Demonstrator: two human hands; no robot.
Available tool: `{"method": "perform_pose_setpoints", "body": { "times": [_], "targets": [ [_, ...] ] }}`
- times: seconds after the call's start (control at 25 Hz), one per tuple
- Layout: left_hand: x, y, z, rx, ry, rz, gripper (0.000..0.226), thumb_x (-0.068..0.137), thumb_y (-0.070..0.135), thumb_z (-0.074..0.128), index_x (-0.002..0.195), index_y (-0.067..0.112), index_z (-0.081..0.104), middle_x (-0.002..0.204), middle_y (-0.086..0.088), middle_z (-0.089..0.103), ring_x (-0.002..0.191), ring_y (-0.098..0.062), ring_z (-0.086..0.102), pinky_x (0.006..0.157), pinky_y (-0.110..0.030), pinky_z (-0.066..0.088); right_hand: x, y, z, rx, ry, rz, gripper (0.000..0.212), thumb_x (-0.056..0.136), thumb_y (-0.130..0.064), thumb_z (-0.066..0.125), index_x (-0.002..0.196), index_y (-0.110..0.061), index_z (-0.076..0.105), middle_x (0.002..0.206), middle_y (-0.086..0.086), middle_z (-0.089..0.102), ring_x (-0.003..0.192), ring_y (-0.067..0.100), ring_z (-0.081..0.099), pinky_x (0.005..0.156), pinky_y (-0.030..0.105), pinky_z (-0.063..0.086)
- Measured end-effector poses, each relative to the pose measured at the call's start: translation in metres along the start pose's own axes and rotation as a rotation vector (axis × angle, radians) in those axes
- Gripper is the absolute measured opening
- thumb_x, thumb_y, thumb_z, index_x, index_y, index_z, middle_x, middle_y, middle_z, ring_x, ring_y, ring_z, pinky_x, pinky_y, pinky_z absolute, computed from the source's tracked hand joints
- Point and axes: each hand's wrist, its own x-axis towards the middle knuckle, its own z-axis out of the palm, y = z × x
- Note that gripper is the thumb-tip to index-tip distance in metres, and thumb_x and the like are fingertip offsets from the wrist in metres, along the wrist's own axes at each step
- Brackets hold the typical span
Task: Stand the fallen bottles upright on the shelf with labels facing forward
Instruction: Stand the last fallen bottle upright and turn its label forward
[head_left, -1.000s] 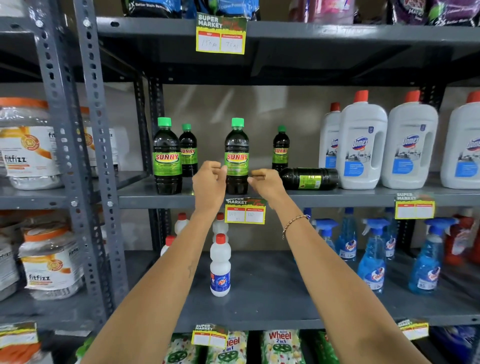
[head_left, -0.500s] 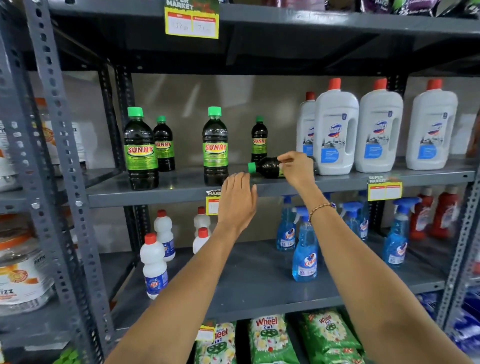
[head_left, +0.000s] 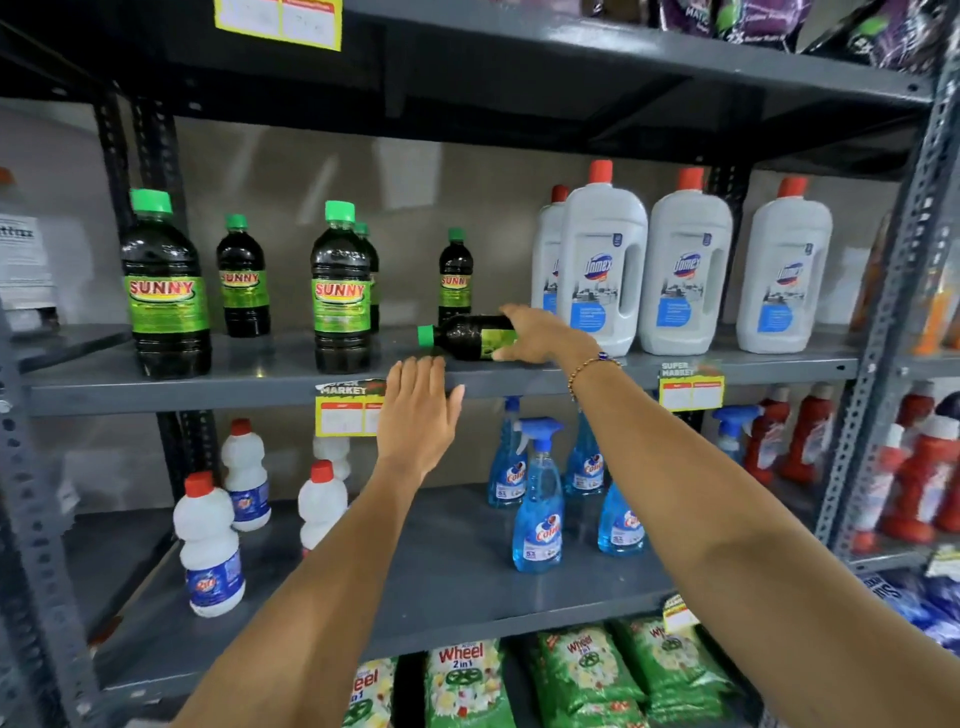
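A dark Sunny bottle with a green cap lies on its side on the grey middle shelf, cap pointing left. My right hand is wrapped around its body near the base. My left hand hovers flat and open in front of the shelf edge, just below the bottle's cap, holding nothing. Two large Sunny bottles stand upright at the front with labels forward. Smaller ones stand upright behind them.
White Domex jugs with red caps stand right of the fallen bottle, close to my right hand. A yellow price tag hangs on the shelf edge. Blue spray bottles and white bottles fill the shelf below.
Both hands left the upright middle Sunny bottle. My right hand moved right and closed on the lying bottle. My left hand dropped, opened and followed to the right. The camera moved closer.
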Motion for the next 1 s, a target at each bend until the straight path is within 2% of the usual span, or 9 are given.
{"method": "perform_pose_setpoints", "body": {
  "times": [0.08, 0.16, 0.24, 0.32, 0.44, 0.64, 0.76, 0.84, 1.0],
  "targets": [
    [0.0, -0.001, 0.008, 0.003, 0.057, -0.014, 0.047, 0.098, 0.038, 0.033, 0.119, 0.002, 0.054, 0.111, -0.015, 0.061, 0.106, -0.033, 0.055, 0.103, -0.042, 0.036, 0.008, 0.003, -0.003, -0.076, 0.023, -0.027, 0.083, 0.078, -0.034, 0.073, 0.146, -0.011, 0.032, 0.149, 0.013, 0.038, 0.139, 0.031, 0.033, 0.114, 0.049, 0.027],
    [0.0, 0.001, 0.013, 0.026, 0.115, -0.039, 0.045, 0.098, 0.037, 0.033, 0.115, 0.002, 0.055, 0.109, -0.015, 0.06, 0.105, -0.034, 0.055, 0.102, -0.042, 0.035, 0.014, 0.004, -0.008, -0.128, 0.011, -0.053, 0.088, 0.072, -0.037, 0.078, 0.145, -0.014, 0.035, 0.146, 0.013, 0.036, 0.14, 0.031, 0.027, 0.114, 0.049, 0.025],
    [0.001, 0.002, 0.016, 0.048, 0.145, -0.047, 0.043, 0.098, 0.036, 0.035, 0.112, 0.002, 0.056, 0.107, -0.015, 0.061, 0.103, -0.035, 0.056, 0.101, -0.042, 0.034, 0.021, 0.009, -0.011, -0.079, -0.019, -0.075, 0.088, 0.066, -0.038, 0.081, 0.142, -0.015, 0.042, 0.143, 0.012, 0.04, 0.137, 0.03, 0.032, 0.109, 0.045, 0.032],
    [0.001, 0.002, 0.018, 0.056, 0.17, -0.051, 0.043, 0.098, 0.036, 0.035, 0.111, 0.002, 0.056, 0.106, -0.015, 0.061, 0.101, -0.035, 0.056, 0.1, -0.042, 0.033, 0.025, 0.014, -0.01, 0.062, -0.045, -0.087, 0.086, 0.064, -0.033, 0.083, 0.137, -0.011, 0.045, 0.138, 0.011, 0.049, 0.128, 0.028, 0.045, 0.096, 0.034, 0.042],
    [0.001, 0.004, 0.02, 0.071, 0.206, -0.048, 0.042, 0.098, 0.036, 0.035, 0.109, 0.002, 0.057, 0.105, -0.015, 0.061, 0.098, -0.034, 0.057, 0.1, -0.041, 0.033, 0.026, 0.019, -0.006, 0.192, 0.032, -0.092, 0.081, 0.058, -0.029, 0.086, 0.128, -0.009, 0.052, 0.127, 0.008, 0.058, 0.116, 0.025, 0.056, 0.084, 0.027, 0.044],
    [0.001, 0.0, 0.022, 0.051, 0.229, -0.046, 0.039, 0.097, 0.036, 0.038, 0.11, 0.005, 0.057, 0.108, -0.012, 0.061, 0.098, -0.032, 0.056, 0.1, -0.04, 0.034, 0.03, 0.01, 0.002, 0.614, 0.28, -0.054, 0.083, 0.055, -0.036, 0.088, 0.127, -0.011, 0.053, 0.119, 0.002, 0.061, 0.108, 0.018, 0.058, 0.083, 0.024, 0.043],
    [0.001, 0.0, 0.026, 0.049, 0.254, -0.041, 0.041, 0.098, 0.037, 0.035, 0.111, 0.005, 0.057, 0.111, -0.012, 0.061, 0.1, -0.032, 0.057, 0.101, -0.04, 0.034, 0.04, -0.01, 0.016, 0.799, 0.368, -0.034, 0.062, 0.067, -0.033, 0.083, 0.116, -0.007, 0.057, 0.103, 0.002, 0.063, 0.096, 0.017, 0.06, 0.076, 0.024, 0.042],
    [0.001, 0.003, 0.026, 0.058, 0.261, -0.039, 0.041, 0.098, 0.036, 0.035, 0.113, 0.004, 0.057, 0.113, -0.013, 0.062, 0.104, -0.033, 0.057, 0.103, -0.041, 0.033, 0.047, -0.018, 0.029, 0.854, 0.424, -0.006, 0.054, 0.075, -0.031, 0.078, 0.115, -0.003, 0.054, 0.106, 0.01, 0.064, 0.095, 0.02, 0.06, 0.074, 0.025, 0.041],
    [-0.003, 0.004, 0.027, 0.075, 0.253, -0.06, 0.043, 0.099, 0.035, 0.033, 0.117, 0.005, 0.058, 0.117, -0.012, 0.063, 0.115, -0.032, 0.056, 0.109, -0.041, 0.028, 0.058, -0.024, 0.046, 0.916, 0.292, 0.032, 0.079, 0.081, -0.027, 0.073, 0.138, -0.001, 0.025, 0.133, 0.018, 0.052, 0.121, 0.03, 0.053, 0.091, 0.032, 0.043]
  ]
}}
